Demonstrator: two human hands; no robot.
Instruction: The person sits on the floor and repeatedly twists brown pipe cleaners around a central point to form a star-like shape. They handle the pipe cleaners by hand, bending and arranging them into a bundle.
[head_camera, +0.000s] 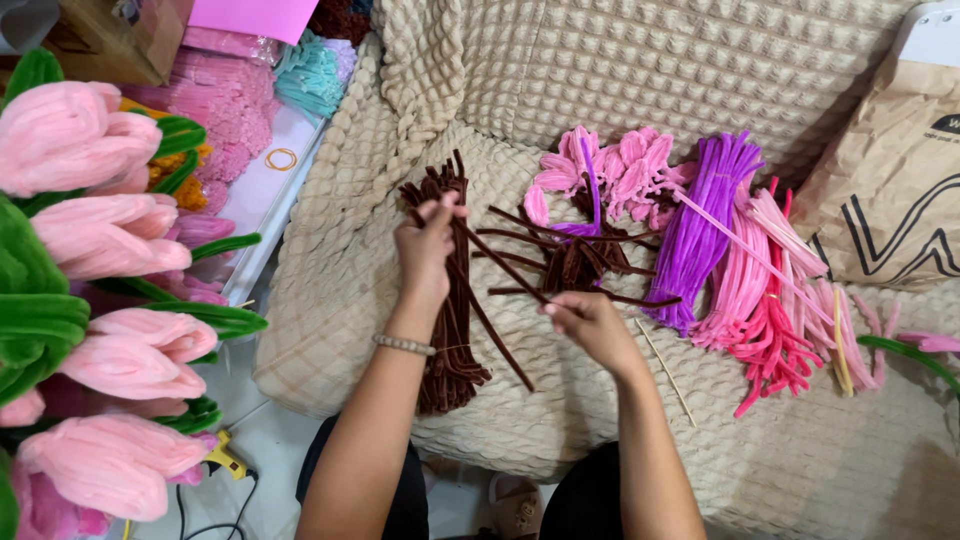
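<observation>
My left hand (425, 245) pinches the upper end of a brown pipe cleaner (492, 258) over a thick bundle of brown pipe cleaners (450, 330) lying on a beige textured cushion (560, 420). My right hand (590, 325) grips the lower part of the same brown stem, which slants between the two hands. Another brown pipe cleaner runs down from it toward the cushion's front. Just beyond my hands lie a few loose and bent brown pieces (575, 265) and pink pipe-cleaner petals (610, 175) with a purple strand.
To the right lie purple (705, 215), light pink (745, 275) and hot pink (770, 345) pipe cleaner bundles and a thin wooden stick (668, 372). A brown paper bag (890, 195) stands far right. Pink pipe-cleaner tulips (100, 230) fill the left. A yellow glue gun (225, 460) lies on the floor.
</observation>
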